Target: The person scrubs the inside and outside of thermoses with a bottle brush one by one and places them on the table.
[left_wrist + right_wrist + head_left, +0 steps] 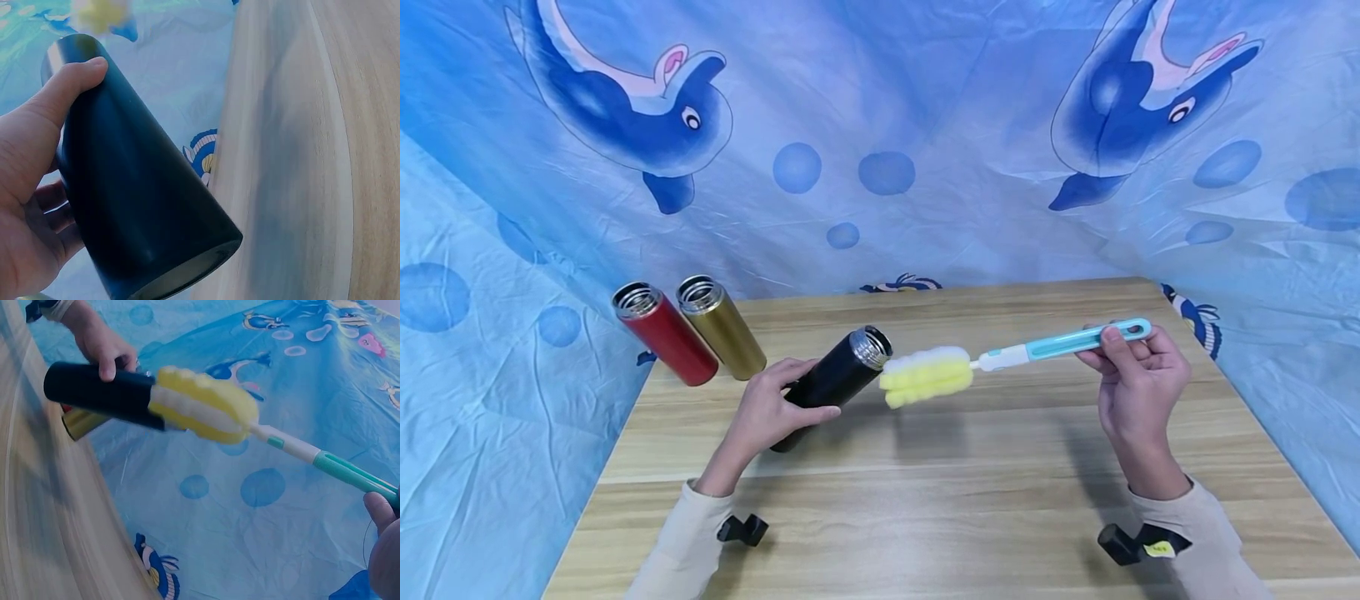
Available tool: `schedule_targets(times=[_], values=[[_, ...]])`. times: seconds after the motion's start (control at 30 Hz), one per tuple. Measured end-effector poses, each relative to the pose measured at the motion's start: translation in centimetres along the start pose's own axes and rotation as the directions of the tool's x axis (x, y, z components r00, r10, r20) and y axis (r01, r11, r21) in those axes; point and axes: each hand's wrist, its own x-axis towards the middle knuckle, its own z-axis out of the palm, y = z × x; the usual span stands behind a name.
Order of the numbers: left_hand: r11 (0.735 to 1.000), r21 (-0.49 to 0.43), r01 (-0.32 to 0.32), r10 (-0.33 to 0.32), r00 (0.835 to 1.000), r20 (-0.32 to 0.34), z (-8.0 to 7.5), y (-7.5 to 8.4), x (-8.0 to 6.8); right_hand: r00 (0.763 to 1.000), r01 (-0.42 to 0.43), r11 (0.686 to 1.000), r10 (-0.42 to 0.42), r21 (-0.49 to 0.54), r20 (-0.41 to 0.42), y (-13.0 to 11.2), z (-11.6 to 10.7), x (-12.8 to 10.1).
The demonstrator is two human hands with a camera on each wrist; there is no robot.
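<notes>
My left hand (772,407) grips a black bottle (832,372) round its body, tilted with its open metal mouth toward the upper right. In the left wrist view the thumb lies along the dark bottle (125,162) and its base faces the camera. My right hand (1142,387) holds a bottle brush by its turquoise handle (1075,340), thumb on top. The yellow and white sponge head (927,377) is close to the bottle's mouth in the head view. From the right wrist, the sponge (203,405) overlaps the mouth; whether it touches I cannot tell.
A red bottle (666,335) and a gold bottle (722,327) stand side by side at the back left of the wooden table (925,517), lidless. Behind and beside the table hangs a blue cloth (970,225) with dolphin prints. Black wrist cameras sit on both sleeves.
</notes>
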Motion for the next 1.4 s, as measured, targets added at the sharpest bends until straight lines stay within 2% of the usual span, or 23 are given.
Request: schedule_targets(times=[0.17,0.37,0.53,0.73,0.87,1.0,1.13,1.33,1.4], values=[[1.0,-0.027,0.011,-0.01,0.999,0.032,0.2,0.1,-0.1,1.0,-0.023,0.998,0.024,0.06,-0.01,0.2,0.3,-0.1],[0.996,-0.088,0.011,-0.006,0.998,0.058,0.2,0.0,-0.2,0.999,-0.017,0.999,0.02,0.051,-0.05,0.3,-0.1,0.1],[0.983,-0.174,0.054,-0.034,0.993,0.11,0.2,0.1,-0.3,0.993,-0.007,0.999,0.012,0.045,-0.113,0.3,-0.5,0.2],[0.936,-0.32,0.146,-0.085,0.977,0.198,0.7,0.5,-0.2,0.989,0.021,0.999,-0.016,0.034,-0.144,0.4,-0.6,0.3],[0.903,-0.391,0.178,-0.085,0.966,0.244,1.3,0.7,-0.2,0.988,0.034,0.999,-0.034,-0.005,-0.153,0.4,-0.6,0.3],[0.884,-0.428,0.189,-0.081,0.963,0.259,1.7,0.8,-0.3,0.985,0.046,0.998,-0.053,-0.043,-0.167,0.5,-0.6,0.4],[0.863,-0.463,0.201,-0.083,0.961,0.263,1.9,0.8,-0.4,0.982,0.05,0.998,-0.055,-0.036,-0.181,0.5,-0.7,0.5],[0.8,-0.548,0.243,-0.087,0.952,0.294,2.3,1.1,-0.4,0.981,0.061,0.997,-0.068,-0.046,-0.181,0.6,-0.7,0.6],[0.784,-0.558,0.27,-0.107,0.946,0.308,2.4,1.3,-0.4,0.981,0.065,0.996,-0.074,-0.056,-0.18,0.6,-0.8,0.6]])
